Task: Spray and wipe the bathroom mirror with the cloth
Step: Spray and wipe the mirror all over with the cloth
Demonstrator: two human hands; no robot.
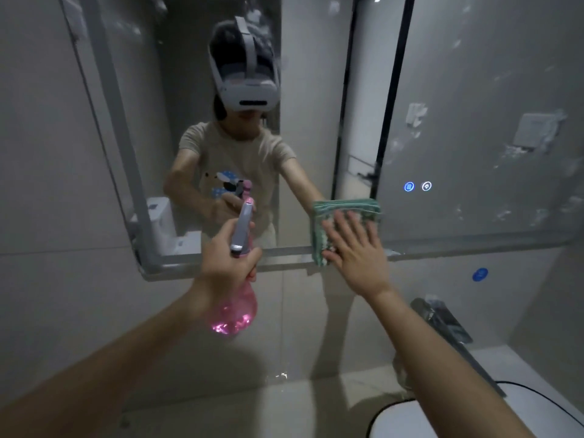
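Grey tiled walls [47,184] close in around me, and the mirror [474,90] hangs straight ahead with a pale rounded frame. Its glass is dotted with whitish smears and droplets, thickest toward the right edge, and two small lit icons [417,186] glow on it near the lower right.

My left hand [221,263] grips the neck of a pink spray bottle [235,311]; my fingers are curled round it just under the grey sprayer head, whose nozzle points at the glass near the mirror's bottom edge. The bottle's round belly hangs below my fist, apart from the wall.

My right hand [354,248] lies flat with the fingers straight and spread, pressing a folded green cloth [341,213] against the glass. The cloth sits at the mirror's bottom edge, a little right of the middle, and its lower corner overlaps the frame.

In the reflection I see myself in a beige T-shirt with a white headset over my eyes.

Below on the right, a chrome tap [442,324] slants over the rim of a white basin [537,403] set in the counter's right corner.
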